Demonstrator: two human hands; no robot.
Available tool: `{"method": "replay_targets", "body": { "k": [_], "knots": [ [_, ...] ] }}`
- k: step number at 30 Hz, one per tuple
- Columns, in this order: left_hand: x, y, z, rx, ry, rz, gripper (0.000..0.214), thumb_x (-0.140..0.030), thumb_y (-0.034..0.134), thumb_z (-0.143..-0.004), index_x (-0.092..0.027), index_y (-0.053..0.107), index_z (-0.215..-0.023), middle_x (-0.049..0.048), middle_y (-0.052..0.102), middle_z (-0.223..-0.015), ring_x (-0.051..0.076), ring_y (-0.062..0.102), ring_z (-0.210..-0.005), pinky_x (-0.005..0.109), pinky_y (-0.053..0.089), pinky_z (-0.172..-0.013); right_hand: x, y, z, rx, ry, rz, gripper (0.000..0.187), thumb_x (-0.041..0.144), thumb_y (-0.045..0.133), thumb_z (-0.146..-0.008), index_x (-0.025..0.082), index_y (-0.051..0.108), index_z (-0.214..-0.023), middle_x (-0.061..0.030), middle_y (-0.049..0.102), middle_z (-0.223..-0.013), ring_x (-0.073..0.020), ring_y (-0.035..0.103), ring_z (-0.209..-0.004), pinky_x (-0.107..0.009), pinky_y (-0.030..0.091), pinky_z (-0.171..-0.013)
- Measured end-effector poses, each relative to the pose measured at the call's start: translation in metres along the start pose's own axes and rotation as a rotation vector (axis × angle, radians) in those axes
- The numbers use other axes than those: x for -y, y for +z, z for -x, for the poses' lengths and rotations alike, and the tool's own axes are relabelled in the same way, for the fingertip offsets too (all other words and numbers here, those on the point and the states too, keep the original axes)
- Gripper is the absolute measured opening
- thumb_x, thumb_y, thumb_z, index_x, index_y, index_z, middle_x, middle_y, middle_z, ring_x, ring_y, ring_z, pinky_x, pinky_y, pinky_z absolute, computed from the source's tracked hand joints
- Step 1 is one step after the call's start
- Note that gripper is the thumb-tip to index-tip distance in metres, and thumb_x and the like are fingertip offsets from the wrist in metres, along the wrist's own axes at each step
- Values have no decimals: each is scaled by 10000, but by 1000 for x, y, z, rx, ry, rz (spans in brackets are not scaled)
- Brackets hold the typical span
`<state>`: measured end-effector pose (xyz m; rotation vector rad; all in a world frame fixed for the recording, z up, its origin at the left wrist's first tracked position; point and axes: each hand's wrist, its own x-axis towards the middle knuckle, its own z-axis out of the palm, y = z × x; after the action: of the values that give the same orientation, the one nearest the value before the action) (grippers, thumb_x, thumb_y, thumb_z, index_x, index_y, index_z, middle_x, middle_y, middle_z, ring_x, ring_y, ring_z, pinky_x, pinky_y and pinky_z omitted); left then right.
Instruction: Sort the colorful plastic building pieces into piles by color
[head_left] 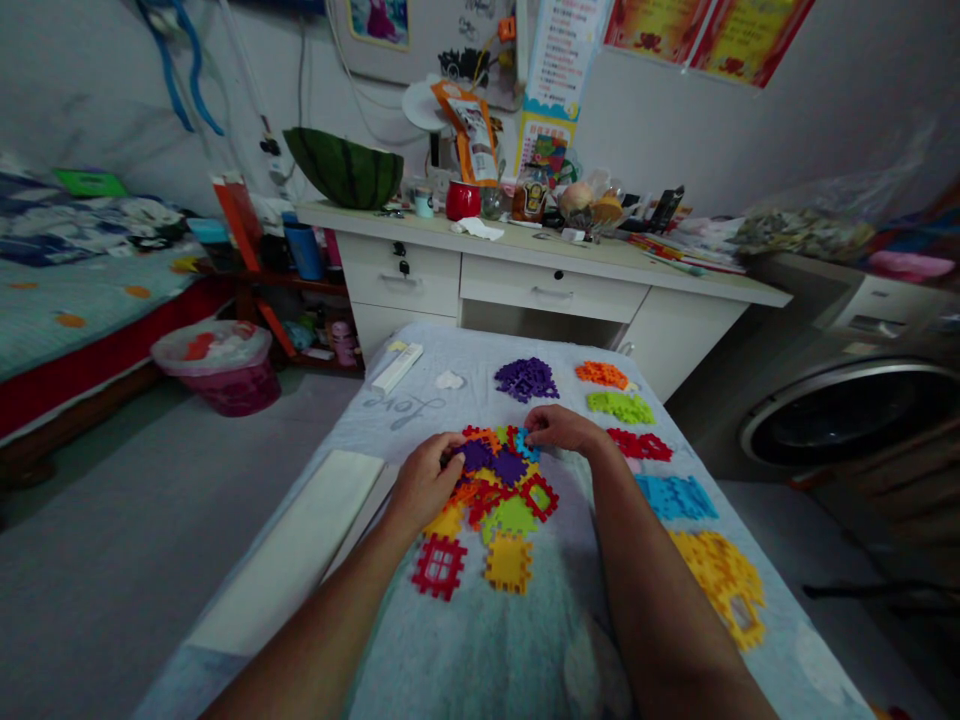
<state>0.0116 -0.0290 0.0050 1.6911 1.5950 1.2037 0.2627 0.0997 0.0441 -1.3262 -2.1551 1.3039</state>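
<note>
One mixed heap of interlocking plastic tiles lies mid-table between two hands: the left hand's curled, slightly parted fingers meet a purple tile and the right hand's bent fingertips a blue tile, but I cannot tell whether either grips. One red window tile and one yellow tile sit at its near edge. Six single-colour piles, one white panel and one desk surround it.
</note>
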Motion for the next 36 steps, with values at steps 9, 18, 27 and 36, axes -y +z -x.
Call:
{"method": "replay_targets", "body": {
  "k": [9, 18, 27, 36],
  "knots": [
    [1, 1, 0, 4, 1, 4, 271, -281, 515, -814, -200, 653, -1032, 55, 708, -1004, 198, 655, -937, 343, 515, -863, 2, -3, 9, 66, 5, -287, 266, 268, 784, -576, 164, 617, -754, 59, 567, -566, -70, 459, -494, -182, 317, -462],
    [-1, -1, -1, 5, 1, -7, 262, -280, 511, -802, -206, 652, -1010, 49, 704, -983, 192, 650, -908, 327, 516, -838, 28, -5, 21, 175, -36, -368, 320, 338, 808, -592, 171, 588, -753, 66, 541, -578, -52, 389, -471, -181, 256, -437],
    [-5, -1, -1, 9, 13, -19, 254, -280, 504, -798, -208, 650, -993, 42, 707, -978, 192, 655, -908, 331, 508, -853, 55, -36, 57, -86, -111, -163, 193, 292, 766, -636, 175, 654, -740, 26, 591, -638, -98, 467, -592, -210, 359, -545],
    [-3, 0, -2, 12, 11, -17, 278, -311, 509, -790, -209, 657, -1002, 42, 711, -982, 196, 655, -890, 332, 514, -848, 22, -78, 128, -131, 78, 23, 159, 316, 714, -641, 173, 669, -694, 16, 575, -603, -102, 446, -551, -226, 347, -520]
  ]
}}
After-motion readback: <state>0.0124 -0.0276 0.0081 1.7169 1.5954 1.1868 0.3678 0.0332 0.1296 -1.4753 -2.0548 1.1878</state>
